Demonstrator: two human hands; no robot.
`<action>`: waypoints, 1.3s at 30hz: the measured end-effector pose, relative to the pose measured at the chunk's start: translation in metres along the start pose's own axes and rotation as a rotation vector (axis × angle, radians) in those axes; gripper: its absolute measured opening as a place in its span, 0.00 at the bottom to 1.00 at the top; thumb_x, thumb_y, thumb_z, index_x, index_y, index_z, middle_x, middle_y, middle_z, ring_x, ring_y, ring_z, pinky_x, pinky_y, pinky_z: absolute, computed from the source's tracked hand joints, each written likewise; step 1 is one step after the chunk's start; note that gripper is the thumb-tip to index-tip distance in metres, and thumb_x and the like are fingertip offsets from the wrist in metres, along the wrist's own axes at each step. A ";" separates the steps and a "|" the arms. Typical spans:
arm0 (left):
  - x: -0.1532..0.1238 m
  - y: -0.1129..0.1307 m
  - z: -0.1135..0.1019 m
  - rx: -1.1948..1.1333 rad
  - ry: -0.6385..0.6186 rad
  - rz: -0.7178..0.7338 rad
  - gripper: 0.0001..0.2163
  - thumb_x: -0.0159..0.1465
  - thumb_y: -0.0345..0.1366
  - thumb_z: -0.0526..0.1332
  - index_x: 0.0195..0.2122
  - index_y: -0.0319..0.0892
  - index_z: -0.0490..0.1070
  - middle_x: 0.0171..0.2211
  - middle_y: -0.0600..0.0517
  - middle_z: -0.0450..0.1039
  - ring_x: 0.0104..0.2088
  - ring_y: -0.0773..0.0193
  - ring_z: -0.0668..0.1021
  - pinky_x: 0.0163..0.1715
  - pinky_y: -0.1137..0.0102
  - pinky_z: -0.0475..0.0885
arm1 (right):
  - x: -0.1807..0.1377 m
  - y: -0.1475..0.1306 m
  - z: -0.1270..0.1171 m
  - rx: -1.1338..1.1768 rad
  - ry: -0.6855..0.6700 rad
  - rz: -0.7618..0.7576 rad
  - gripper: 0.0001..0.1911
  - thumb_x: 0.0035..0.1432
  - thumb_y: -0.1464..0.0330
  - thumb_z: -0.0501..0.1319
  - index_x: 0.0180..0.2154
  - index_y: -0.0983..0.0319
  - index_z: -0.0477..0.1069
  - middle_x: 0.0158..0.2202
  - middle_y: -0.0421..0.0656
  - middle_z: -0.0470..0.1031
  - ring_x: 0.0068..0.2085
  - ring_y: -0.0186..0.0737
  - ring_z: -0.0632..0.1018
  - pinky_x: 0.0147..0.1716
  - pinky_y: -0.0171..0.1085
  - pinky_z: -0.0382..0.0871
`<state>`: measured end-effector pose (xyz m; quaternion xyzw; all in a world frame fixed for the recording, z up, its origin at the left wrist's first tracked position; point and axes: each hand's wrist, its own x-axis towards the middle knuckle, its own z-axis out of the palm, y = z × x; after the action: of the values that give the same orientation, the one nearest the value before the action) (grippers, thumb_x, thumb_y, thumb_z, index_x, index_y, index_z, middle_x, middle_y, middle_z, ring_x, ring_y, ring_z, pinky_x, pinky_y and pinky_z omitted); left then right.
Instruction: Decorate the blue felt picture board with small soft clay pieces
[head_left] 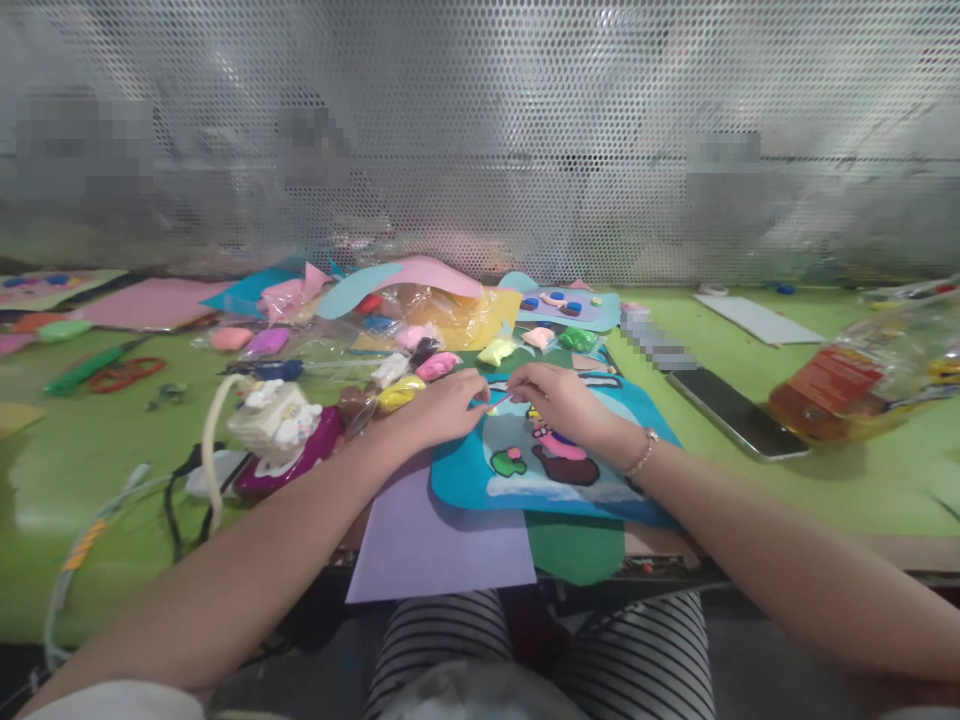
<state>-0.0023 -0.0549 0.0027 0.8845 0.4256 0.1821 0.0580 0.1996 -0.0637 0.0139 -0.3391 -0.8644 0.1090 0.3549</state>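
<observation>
My left hand (448, 403) and my right hand (559, 398) meet over the top of a blue foam picture board (465, 480) that carries a pink-and-brown clay figure (561, 455) and a green clay piece (508, 461). Both hands have their fingers pinched together around a small piece of clay between them, too small to name. A bracelet is on my right wrist. Just beyond my hands lie several small bags of coloured clay (439, 365). A lilac paper sheet (439, 545) and a green sheet (576, 548) lie under the board.
A phone (735, 412) lies to the right on the green table (825, 480), with a clear bag of materials (862, 385) beyond. At left are a white-and-purple toy case (281, 440), a cable, red scissors (124, 373) and coloured paper sheets (150, 303). A perforated metal screen (480, 140) closes the back.
</observation>
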 end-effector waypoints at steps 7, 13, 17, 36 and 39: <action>0.000 0.002 0.003 -0.037 0.017 0.006 0.10 0.59 0.40 0.57 0.39 0.43 0.72 0.40 0.50 0.69 0.41 0.60 0.73 0.42 0.66 0.67 | 0.001 -0.001 0.000 -0.005 0.008 0.003 0.08 0.57 0.78 0.54 0.34 0.64 0.69 0.30 0.42 0.75 0.33 0.34 0.74 0.33 0.32 0.66; 0.001 0.004 0.003 -0.053 -0.007 -0.016 0.11 0.60 0.40 0.57 0.40 0.43 0.74 0.40 0.49 0.69 0.38 0.62 0.73 0.39 0.67 0.67 | -0.001 -0.001 0.000 -0.002 0.010 -0.009 0.07 0.57 0.77 0.54 0.34 0.63 0.69 0.31 0.42 0.74 0.33 0.34 0.74 0.33 0.33 0.66; 0.001 0.004 0.002 -0.040 -0.030 -0.016 0.11 0.61 0.40 0.55 0.39 0.43 0.74 0.39 0.49 0.69 0.36 0.63 0.73 0.36 0.68 0.67 | -0.001 0.000 0.000 -0.006 0.021 -0.015 0.07 0.57 0.77 0.54 0.34 0.63 0.69 0.31 0.42 0.74 0.34 0.35 0.74 0.35 0.34 0.66; 0.003 0.000 -0.001 -0.088 -0.054 -0.017 0.10 0.58 0.39 0.58 0.38 0.43 0.74 0.35 0.51 0.71 0.32 0.65 0.72 0.33 0.70 0.66 | -0.002 0.001 -0.009 -0.027 0.006 0.018 0.07 0.57 0.76 0.53 0.34 0.64 0.69 0.31 0.43 0.75 0.34 0.36 0.74 0.34 0.34 0.66; 0.003 0.000 0.000 -0.092 -0.057 -0.020 0.10 0.59 0.38 0.57 0.38 0.44 0.74 0.35 0.51 0.71 0.31 0.66 0.72 0.33 0.71 0.66 | -0.002 0.003 -0.008 -0.003 0.006 0.039 0.08 0.57 0.76 0.52 0.34 0.64 0.69 0.31 0.43 0.75 0.34 0.36 0.74 0.34 0.34 0.67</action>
<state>-0.0009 -0.0529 0.0034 0.8814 0.4239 0.1755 0.1127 0.2082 -0.0636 0.0174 -0.3570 -0.8566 0.1137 0.3547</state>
